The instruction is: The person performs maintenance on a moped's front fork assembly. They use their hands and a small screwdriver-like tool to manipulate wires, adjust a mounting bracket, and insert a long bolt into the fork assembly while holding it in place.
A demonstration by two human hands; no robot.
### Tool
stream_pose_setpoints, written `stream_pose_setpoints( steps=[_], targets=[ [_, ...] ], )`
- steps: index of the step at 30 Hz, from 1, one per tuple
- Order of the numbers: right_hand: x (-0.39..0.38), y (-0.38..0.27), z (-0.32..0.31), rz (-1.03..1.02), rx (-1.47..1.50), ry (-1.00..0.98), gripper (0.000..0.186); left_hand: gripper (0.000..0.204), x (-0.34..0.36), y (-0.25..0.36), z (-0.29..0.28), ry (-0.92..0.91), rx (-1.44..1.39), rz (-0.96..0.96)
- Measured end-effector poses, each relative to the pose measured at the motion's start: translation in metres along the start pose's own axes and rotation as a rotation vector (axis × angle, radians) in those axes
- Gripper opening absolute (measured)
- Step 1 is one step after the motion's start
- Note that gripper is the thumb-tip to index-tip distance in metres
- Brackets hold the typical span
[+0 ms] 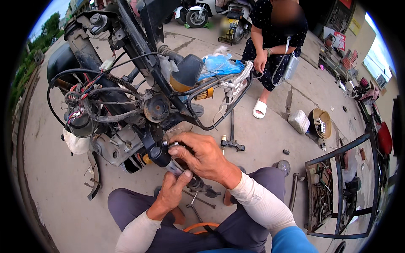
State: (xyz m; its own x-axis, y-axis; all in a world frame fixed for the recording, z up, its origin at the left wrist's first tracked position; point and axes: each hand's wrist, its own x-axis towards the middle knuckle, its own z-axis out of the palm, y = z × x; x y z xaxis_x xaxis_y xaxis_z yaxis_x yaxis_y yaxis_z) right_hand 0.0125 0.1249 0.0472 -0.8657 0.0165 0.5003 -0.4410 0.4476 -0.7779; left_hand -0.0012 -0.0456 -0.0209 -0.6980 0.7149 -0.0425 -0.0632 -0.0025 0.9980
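Left hand (169, 193) clasps a silvery tube (174, 168); right hand (200, 156) pinches near its top.
The tube slants between left thumb and fingers; right thumb and forefinger hold a small metal piece (172, 144) beside the black collar (160, 155) at its upper end.

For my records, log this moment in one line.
left hand: on silver metal tube; right hand: beside black cylindrical collar; near: black tubular metal frame

Left hand (168, 192), right hand (205, 157): bare. Left arm sleeve (138, 234), right arm sleeve (262, 203): off-white, close-fitting, creased cloth, ending at wrists. Upper garment (292, 241): bright blue. Trousers (240, 225): dark grey, purplish cast, loose cut.
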Motion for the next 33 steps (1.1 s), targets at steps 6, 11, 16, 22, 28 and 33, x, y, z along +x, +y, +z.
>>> stream_pose_setpoints(
  steps=[6, 11, 16, 22, 28, 33],
  targets=[
    [0.001, 0.001, -0.010, -0.023, -0.064, -0.080, 0.026, 0.040, 0.003, 0.005, 0.006, 0.031, -0.047, 0.078],
    [0.003, 0.002, -0.010, -0.036, -0.099, -0.090, 0.028, 0.037, 0.004, 0.008, 0.010, 0.064, -0.100, 0.121],
    [0.005, 0.007, -0.008, -0.066, -0.087, -0.097, 0.031, 0.039, 0.002, 0.001, 0.005, 0.052, -0.068, 0.090],
    [0.005, 0.006, -0.005, -0.082, -0.046, -0.049, 0.020, 0.055, 0.001, 0.007, 0.005, -0.004, -0.049, 0.085],
    [0.003, 0.008, -0.004, -0.123, -0.130, -0.032, 0.013, 0.056, 0.001, 0.009, 0.004, -0.013, -0.041, 0.050],
    [0.006, 0.010, -0.003, -0.120, -0.176, -0.056, 0.012, 0.054, 0.001, 0.007, 0.002, -0.014, -0.055, 0.043]
  ],
)
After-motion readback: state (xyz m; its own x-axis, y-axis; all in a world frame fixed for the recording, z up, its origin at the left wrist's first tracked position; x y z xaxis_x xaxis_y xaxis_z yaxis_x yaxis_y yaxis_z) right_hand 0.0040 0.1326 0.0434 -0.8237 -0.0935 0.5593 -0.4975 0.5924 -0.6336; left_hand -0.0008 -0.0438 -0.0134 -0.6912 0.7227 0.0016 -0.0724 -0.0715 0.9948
